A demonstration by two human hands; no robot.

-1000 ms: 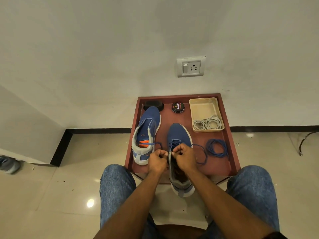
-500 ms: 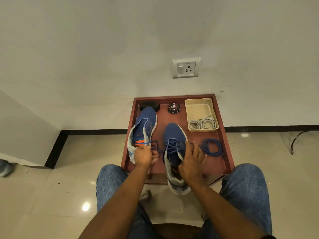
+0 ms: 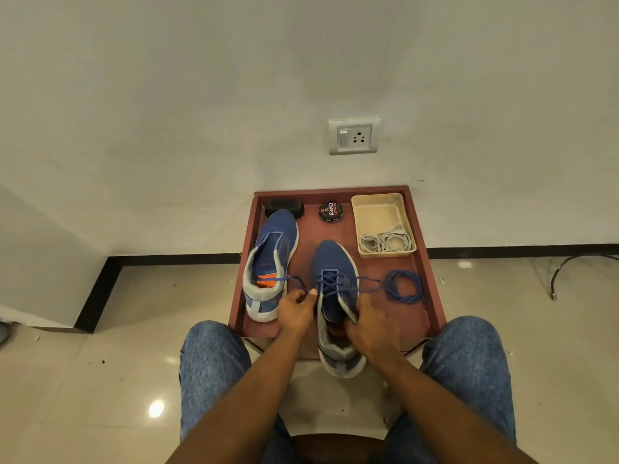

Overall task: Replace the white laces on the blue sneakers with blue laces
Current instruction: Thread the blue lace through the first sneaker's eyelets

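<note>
Two blue sneakers sit on a reddish-brown tray table (image 3: 432,296). The left sneaker (image 3: 273,256) has no lace and shows an orange insole. The right sneaker (image 3: 335,289) carries a blue lace (image 3: 331,283) crossed through its front eyelets, and its heel hangs over the tray's near edge. My left hand (image 3: 296,309) pinches the lace's left end beside the shoe. My right hand (image 3: 370,329) grips the right side of the shoe's collar. A second blue lace (image 3: 403,286) lies coiled to the right. The white laces (image 3: 385,241) lie in a beige tray (image 3: 380,212).
A black round lid (image 3: 284,207) and a Cherry polish tin (image 3: 331,211) stand at the tray's back. The wall with a socket (image 3: 355,135) rises just behind. My knees in jeans flank the tray. A black cable (image 3: 569,266) lies on the floor at right.
Both hands left the middle of the shoe. The left one drew the lace end out to the left, and the right one dropped onto the right side of the shoe's collar.
</note>
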